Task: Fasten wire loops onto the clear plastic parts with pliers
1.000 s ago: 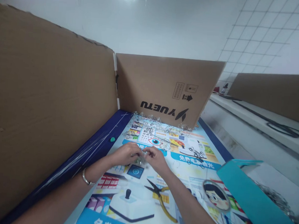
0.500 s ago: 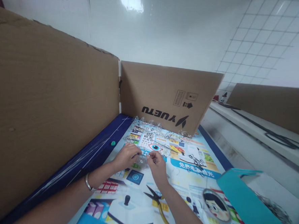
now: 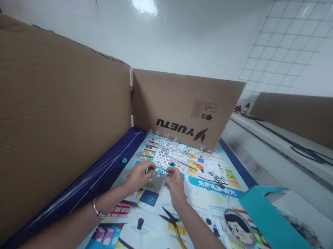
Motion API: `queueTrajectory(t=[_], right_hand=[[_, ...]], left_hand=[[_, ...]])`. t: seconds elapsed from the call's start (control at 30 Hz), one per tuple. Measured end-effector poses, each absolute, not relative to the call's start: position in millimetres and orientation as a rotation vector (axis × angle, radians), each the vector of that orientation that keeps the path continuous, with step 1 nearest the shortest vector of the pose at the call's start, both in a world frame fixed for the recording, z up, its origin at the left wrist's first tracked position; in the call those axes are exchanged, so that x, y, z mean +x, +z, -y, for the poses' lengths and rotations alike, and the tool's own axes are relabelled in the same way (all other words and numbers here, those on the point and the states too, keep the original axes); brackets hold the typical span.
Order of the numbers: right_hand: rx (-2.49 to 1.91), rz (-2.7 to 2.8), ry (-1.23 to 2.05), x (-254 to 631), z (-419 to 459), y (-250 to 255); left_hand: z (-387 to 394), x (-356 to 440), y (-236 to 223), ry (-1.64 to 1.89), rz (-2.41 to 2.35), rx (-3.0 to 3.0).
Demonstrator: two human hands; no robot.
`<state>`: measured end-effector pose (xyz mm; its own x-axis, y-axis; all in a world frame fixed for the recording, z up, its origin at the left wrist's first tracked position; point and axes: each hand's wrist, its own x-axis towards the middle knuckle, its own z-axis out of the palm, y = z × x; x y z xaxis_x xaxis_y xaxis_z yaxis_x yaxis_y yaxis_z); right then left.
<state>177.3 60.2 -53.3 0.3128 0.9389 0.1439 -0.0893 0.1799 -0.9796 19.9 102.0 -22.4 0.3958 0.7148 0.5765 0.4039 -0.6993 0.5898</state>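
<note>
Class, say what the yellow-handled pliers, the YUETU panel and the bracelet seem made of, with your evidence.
Pliers: dark metal jaws, probably steel; smooth yellow handles, perhaps plastic- or rubber-coated.
YUETU panel: matt brown cardboard, judging by its colour and printed carton symbols.
Bracelet: shiny silvery metal, by its bright highlights; which metal is unclear.

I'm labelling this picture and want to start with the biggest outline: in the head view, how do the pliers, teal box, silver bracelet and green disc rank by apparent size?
Largest to smallest:
1. Teal box, though cut off by the picture's edge
2. Pliers
3. Silver bracelet
4. Green disc
</note>
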Motion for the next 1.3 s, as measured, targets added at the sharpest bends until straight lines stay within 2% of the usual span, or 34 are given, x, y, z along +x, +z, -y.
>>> queueTrajectory(t=[0.2,0.37,0.53,1.3], right_hand=[[-1.079,0.893,1.085,177,-58,-48],[-0.837,0.833,1.376,177,-53,-44],[-0.691,0.834,1.518,175,-53,-43],[-0.715,0.838,1.563,174,-50,-46]], left_hand=[[-96,23,-17,1.193,-1.003,2.196],[-95,25,-18,1.159,-1.006,2.047],[-96,27,-22,1.131,-1.052,1.924],[-84,32,-16,1.128,-0.956,2.049]])
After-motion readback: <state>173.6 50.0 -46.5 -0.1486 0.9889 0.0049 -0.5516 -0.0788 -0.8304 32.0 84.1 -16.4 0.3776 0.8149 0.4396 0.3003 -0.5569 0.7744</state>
